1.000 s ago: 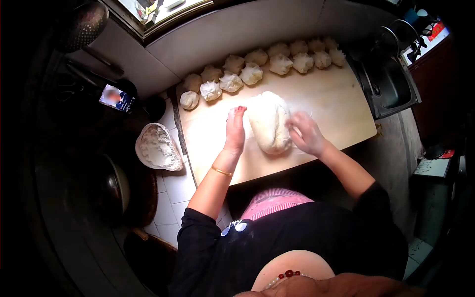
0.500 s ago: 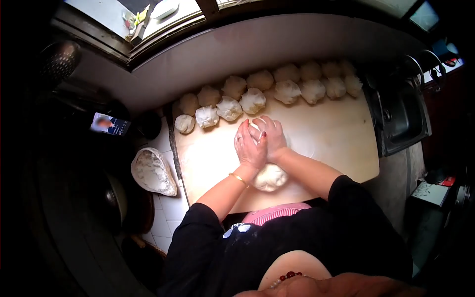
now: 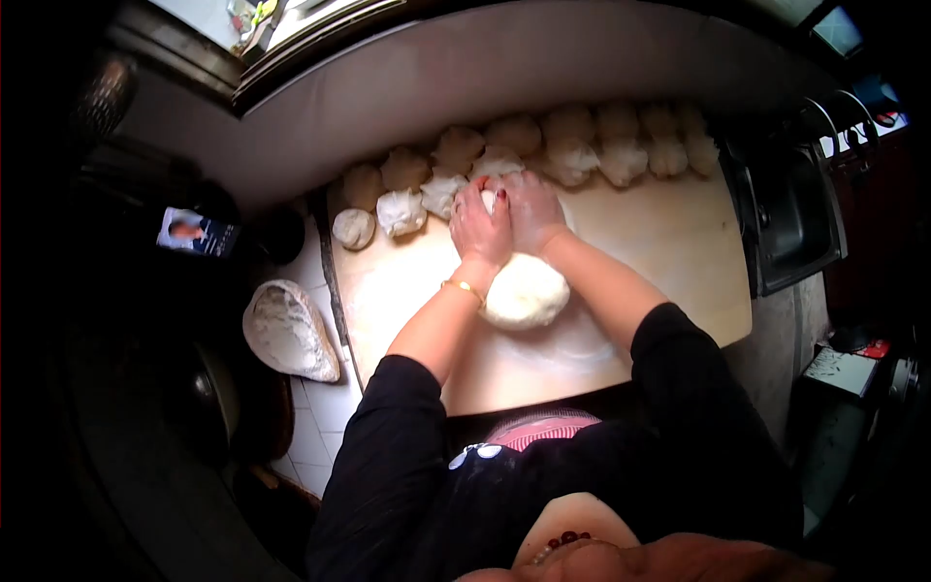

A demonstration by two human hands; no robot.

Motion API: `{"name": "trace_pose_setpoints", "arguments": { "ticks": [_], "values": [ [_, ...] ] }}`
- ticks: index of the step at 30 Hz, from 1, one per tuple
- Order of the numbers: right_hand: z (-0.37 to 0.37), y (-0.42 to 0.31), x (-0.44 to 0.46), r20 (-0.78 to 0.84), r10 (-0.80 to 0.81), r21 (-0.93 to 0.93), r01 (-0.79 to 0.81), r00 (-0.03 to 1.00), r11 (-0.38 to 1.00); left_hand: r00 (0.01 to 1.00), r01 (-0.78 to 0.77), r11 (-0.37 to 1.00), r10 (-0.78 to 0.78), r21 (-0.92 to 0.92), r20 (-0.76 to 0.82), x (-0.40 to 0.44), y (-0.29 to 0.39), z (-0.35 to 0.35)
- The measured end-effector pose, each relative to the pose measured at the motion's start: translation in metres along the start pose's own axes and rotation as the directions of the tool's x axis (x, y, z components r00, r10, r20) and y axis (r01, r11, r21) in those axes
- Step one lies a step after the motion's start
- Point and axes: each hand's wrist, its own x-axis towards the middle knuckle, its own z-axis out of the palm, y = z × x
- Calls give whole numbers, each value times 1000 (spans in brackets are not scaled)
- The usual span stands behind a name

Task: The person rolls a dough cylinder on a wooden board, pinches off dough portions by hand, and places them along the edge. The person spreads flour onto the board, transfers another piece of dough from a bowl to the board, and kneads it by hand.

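A smooth, pale lump of dough lies on the floured wooden board, its near part bulging between my wrists. My left hand curves over the far end of this dough, fingers pointing away from me. Close beside it, my right hand presses on the same end, its thumb near the left fingers. A bit of white dough shows between the two hands; the rest there is covered. Just beyond my fingertips sit shaped dough pieces, among them a creased white one.
Two rows of dough pieces line the board's far edge by the wall. Left of the board, a scoop-shaped container holds flour. A phone with a lit screen stands farther left. A dark sink adjoins the right side.
Both hands have pushed away from me toward the dough rows. More of the large lump shows behind them, and it has shifted forward too. The camera view has tilted slightly.
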Motion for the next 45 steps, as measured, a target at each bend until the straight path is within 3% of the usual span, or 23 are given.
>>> {"name": "trace_pose_setpoints", "arguments": {
  "ticks": [3, 4, 5, 7, 9, 11, 13, 14, 15, 17, 18, 19, 23, 28, 31, 32, 37, 41, 43, 44, 45],
  "values": [
    [8, -5, -3, 32, 84, -78, -81, 996, 994, 998, 51, 997, -50, -51, 22, 2, -10, 0],
    [2, -9, 4, 109, 135, -1, -136, 985, 991, 992, 113, 920, -86, -374, 87, 6, -16, -2],
    [-6, -9, 9, 304, 250, 74, -284, 919, 956, 980, 189, 738, -102, -648, 170, 6, -24, -7],
    [-49, -8, 8, 230, 48, 492, -159, 972, 856, 987, 138, 795, -59, -591, 151, -4, -23, -34],
    [-81, -40, -12, 29, 230, 390, -223, 973, 893, 968, 40, 785, 123, -619, 218, -36, 7, -83],
    [-112, -86, -42, 135, 194, -67, -187, 972, 980, 943, 103, 733, 143, -672, 300, -77, 22, -113],
    [-63, -84, -79, 185, 0, -121, 23, 983, 992, 982, 150, 710, -23, -688, 189, -109, 45, -132],
    [-65, -95, -89, 382, -8, -117, 57, 924, 992, 995, -93, 923, 100, -372, -1, -117, 48, -139],
    [-66, -105, -100, 563, -15, -105, 90, 827, 990, 994, -100, 988, 105, -114, 33, -124, 56, -145],
    [-45, -99, -142, 205, -94, -20, 101, 974, 995, 931, -341, 936, 350, -93, 105, -147, 53, -125],
    [-11, -93, -149, 141, -225, -221, 252, 964, 942, 905, -415, 910, 411, 16, 113, -161, 56, -117],
    [-12, -97, -157, 114, -259, -281, 281, 959, 918, 873, -485, 866, 471, 123, 131, -173, 55, -110],
    [0, -81, -158, -21, -353, -397, 316, 936, 862, 837, -542, 836, 529, 84, 140, -175, 19, -83],
    [24, -43, -98, -32, -311, -319, 285, 950, 904, 839, -537, 830, 506, 151, 200, -110, 6, -56],
    [19, -23, -55, 222, -130, 42, 124, 966, 991, 864, -467, 873, 418, 140, 280, -69, 8, -50],
    [39, -9, -49, 62, -110, 135, 101, 992, 986, 866, -470, 870, 423, 147, 265, -58, 6, -46],
    [31, -3, -6, 111, -69, -5, 70, 991, 998, 893, -445, 885, 428, 136, 137, -25, -6, -28],
    [36, -1, 7, 138, -6, -84, 18, 990, 996, 950, -298, 941, 276, 159, 147, -16, -1, -28],
    [39, 0, 16, 308, 20, -92, 8, 951, 996, 968, -199, 979, 190, 40, 163, -11, -1, -30],
    [30, 0, 14, 319, -51, -34, 65, 946, 997, 978, -149, 986, 158, -71, 135, -6, -5, -29],
    [-1, -13, 13, 466, -52, 74, 20, 883, 997, 986, -100, 978, 122, -182, 114, -3, -8, -30]
  ]
}}
